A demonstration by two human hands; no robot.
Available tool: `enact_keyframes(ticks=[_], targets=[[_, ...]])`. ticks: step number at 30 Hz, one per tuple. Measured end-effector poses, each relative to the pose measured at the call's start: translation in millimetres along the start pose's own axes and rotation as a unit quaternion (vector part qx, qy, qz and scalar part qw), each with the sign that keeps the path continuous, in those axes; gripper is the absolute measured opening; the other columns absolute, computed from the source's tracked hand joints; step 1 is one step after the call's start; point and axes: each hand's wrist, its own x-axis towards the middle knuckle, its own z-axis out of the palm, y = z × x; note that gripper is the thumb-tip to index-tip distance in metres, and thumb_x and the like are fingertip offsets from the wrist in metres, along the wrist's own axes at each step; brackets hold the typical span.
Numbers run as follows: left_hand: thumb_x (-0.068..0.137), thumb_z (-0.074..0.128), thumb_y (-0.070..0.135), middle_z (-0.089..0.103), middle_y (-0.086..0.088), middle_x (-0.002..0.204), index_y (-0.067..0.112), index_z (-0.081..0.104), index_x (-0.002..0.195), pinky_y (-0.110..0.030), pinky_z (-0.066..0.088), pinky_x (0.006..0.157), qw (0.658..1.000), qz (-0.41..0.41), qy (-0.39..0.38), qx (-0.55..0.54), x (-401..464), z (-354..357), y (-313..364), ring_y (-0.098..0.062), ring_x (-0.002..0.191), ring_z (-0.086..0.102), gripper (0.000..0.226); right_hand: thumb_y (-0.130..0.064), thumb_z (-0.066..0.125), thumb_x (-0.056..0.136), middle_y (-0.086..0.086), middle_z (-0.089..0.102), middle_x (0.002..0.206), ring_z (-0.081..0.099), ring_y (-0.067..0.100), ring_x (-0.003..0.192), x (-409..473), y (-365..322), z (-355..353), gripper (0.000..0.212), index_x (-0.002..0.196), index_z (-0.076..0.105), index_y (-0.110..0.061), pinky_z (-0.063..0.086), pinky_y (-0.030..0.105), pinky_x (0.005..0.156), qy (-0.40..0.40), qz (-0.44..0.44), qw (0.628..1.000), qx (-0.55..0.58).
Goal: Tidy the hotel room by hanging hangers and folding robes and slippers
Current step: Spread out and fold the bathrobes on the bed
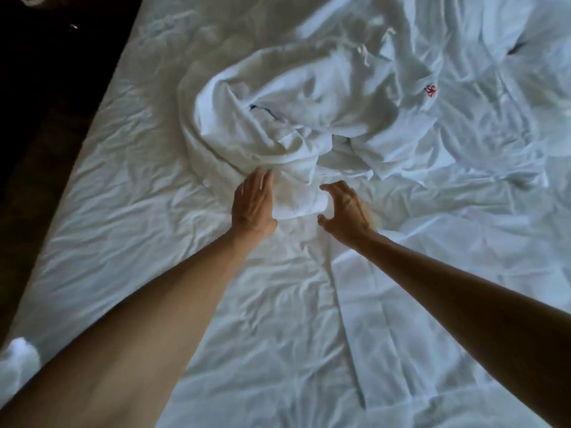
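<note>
White bed (129, 230) fills most of the view, its sheet (278, 304) heavily wrinkled all over. Dark floor (46, 103) runs along the bed's left edge. Small bright glint (73, 26) on the floor near the top left. Blurry white item (18, 359) at the lower left edge, can't tell what.

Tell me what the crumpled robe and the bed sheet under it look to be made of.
Robe: white woven cloth, likely cotton, matte; it bunches in thick, soft folds and bears a red embroidered emblem. Bed sheet: thinner white fabric, probably cotton, matte, with fine sharp creases.
</note>
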Motion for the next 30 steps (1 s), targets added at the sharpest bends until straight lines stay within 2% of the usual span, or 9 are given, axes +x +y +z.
enact_keyframes(ticks=[3,6,9,12,14,17,21,25,30], targets=[[0.050,0.089,0.057,0.036,-0.007,0.153,0.015,0.027,0.152,-0.042,0.033,0.115,1.000,0.017,0.000,-0.023,34.9,-0.5,12.0,-0.028,0.140,0.035,0.126,-0.031,0.070,0.087,0.006,0.055,0.134,0.053,0.027,0.123,19.0,12.2,8.4,0.052,0.135,0.056,-0.014,0.046,0.040,0.100,0.034,0.022,0.999,0.029],[0.051,0.080,0.072,0.038,-0.007,0.152,0.014,0.031,0.149,-0.043,0.035,0.112,0.999,0.033,0.017,-0.024,63.6,-0.5,22.2,-0.029,0.138,0.037,0.124,-0.032,0.064,0.088,0.006,0.057,0.128,0.053,0.028,0.118,38.9,23.8,0.1,0.046,0.131,0.058,-0.015,0.046,0.042,0.096,0.116,0.019,0.993,-0.001],[0.064,0.075,0.070,0.040,-0.010,0.150,0.013,0.034,0.149,-0.043,0.034,0.112,0.999,0.032,0.024,0.015,86.6,6.1,24.9,-0.030,0.137,0.038,0.111,-0.031,0.067,0.081,0.009,0.051,0.133,0.047,0.031,0.118,65.5,41.7,-27.1,0.056,0.133,0.053,-0.015,0.045,0.045,0.096,0.209,0.017,0.975,-0.066],[0.072,0.079,0.052,0.044,-0.011,0.143,0.012,0.035,0.148,-0.040,0.036,0.108,0.998,0.018,0.022,0.058,105.0,15.7,27.5,-0.030,0.130,0.045,0.097,-0.035,0.070,0.075,0.009,0.039,0.146,0.039,0.032,0.129,101.2,67.5,-61.6,0.075,0.142,0.040,-0.020,0.035,0.045,0.106,0.265,0.069,0.956,-0.102],[0.084,0.075,0.032,0.050,-0.009,0.131,0.012,0.050,0.136,-0.037,0.037,0.104,0.994,0.024,0.030,0.103,113.3,20.7,26.5,-0.028,0.119,0.051,0.062,-0.040,0.072,0.077,0.010,0.036,0.149,0.035,0.034,0.134,124.2,87.9,-80.7,0.076,0.143,0.040,-0.020,0.027,0.047,0.111,0.270,0.113,0.947,-0.129],[0.084,0.071,0.008,0.055,-0.010,0.120,0.010,0.069,0.102,-0.039,0.042,0.100,0.992,0.036,0.069,0.097,120.4,26.1,20.6,-0.031,0.107,0.056,0.018,-0.035,0.063,0.089,0.016,0.059,0.127,0.049,0.037,0.119,145.7,112.9,-96.0,0.038,0.118,0.060,-0.011,0.033,0.045,0.105,0.250,0.122,0.950,-0.142],[0.094,0.058,0.005,0.063,-0.018,0.111,0.003,0.061,0.110,-0.042,0.042,0.090,0.995,0.046,0.087,-0.021,113.9,21.6,15.2,-0.039,0.101,0.059,0.017,-0.030,0.054,0.094,0.026,0.067,0.102,0.060,0.045,0.095,150.6,108.2,-92.3,0.024,0.100,0.061,-0.008,0.038,0.040,0.071,0.261,0.123,0.957,-0.033],[0.105,0.044,0.023,0.070,-0.025,0.102,0.003,0.054,0.117,-0.045,0.045,0.078,0.996,-0.010,0.069,-0.055,78.2,7.8,8.6,-0.044,0.096,0.064,0.025,-0.035,0.049,0.094,0.026,0.064,0.088,0.059,0.043,0.084,123.8,53.6,-72.7,0.029,0.087,0.058,-0.008,0.031,0.035,0.062,0.217,0.025,0.976,-0.001],[0.100,0.050,0.024,0.073,-0.022,0.092,0.008,0.066,0.108,-0.042,0.050,0.075,0.990,-0.045,0.006,-0.132,-28.0,20.4,0.7,-0.041,0.089,0.068,0.024,-0.045,0.056,0.088,0.016,0.061,0.058,0.061,0.041,0.057,39.2,-35.4,-34.9,0.030,0.077,0.055,-0.016,0.030,0.028,0.051,0.183,-0.085,0.979,0.039]])
